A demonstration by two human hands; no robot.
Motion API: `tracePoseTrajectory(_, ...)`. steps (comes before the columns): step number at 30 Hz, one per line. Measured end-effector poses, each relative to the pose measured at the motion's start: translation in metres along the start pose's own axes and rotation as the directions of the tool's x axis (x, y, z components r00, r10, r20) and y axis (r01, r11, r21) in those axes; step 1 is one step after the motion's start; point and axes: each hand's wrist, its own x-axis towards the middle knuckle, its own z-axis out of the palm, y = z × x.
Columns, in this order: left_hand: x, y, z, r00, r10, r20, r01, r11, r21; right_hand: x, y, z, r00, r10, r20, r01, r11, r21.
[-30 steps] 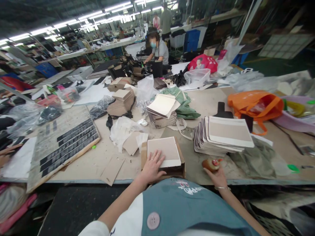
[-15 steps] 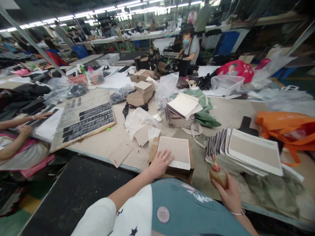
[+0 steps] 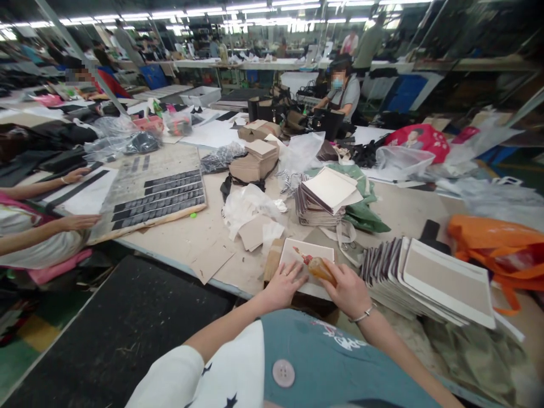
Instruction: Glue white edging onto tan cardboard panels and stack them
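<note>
My left hand [image 3: 284, 286] lies with its fingers spread on a beige, white-edged panel [image 3: 322, 249]. The panel rests on a brown cardboard box [image 3: 272, 259] at the table's front edge. In my right hand [image 3: 351, 290] is an amber glue bottle [image 3: 319, 269] with a narrow red tip. It is tilted over the panel, its tip pointing to the far left; whether the tip touches the surface I cannot tell. A fanned stack of similar panels [image 3: 448, 277] lies to the right of my right hand.
Behind the box stand another panel stack [image 3: 331, 190] and a pile of brown pieces [image 3: 253, 164]. A board with black strips [image 3: 159, 198] lies left, near a co-worker's hands [image 3: 80, 221]. An orange bag [image 3: 501, 243] sits at right. Another person [image 3: 346, 93] works across the table.
My right hand has brought the glue bottle leftward from beside the panel stack to over the panel, tipping it. My left hand stays on the panel. The view has shifted slightly.
</note>
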Motion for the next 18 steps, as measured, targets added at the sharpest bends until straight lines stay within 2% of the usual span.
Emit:
tracePoseTrajectory(3,0.0,-0.001,0.001,1.0,0.004,-0.005,-0.004,1.0,-0.005,0.013,-0.009,0.001,0.999,-0.007,0.04,0.011,0.995,-0.096)
tracePoseTrajectory(12,0.001,-0.003,0.008,1.0,0.017,-0.012,-0.017,1.0,-0.022,0.037,-0.025,-0.001,0.978,0.091,0.189,-0.06,0.985,-0.165)
tracePoseTrajectory(18,0.003,-0.006,0.015,0.999,0.027,-0.023,-0.028,0.999,-0.029,0.043,-0.035,-0.004,0.961,0.125,0.245,-0.086,0.983,-0.162)
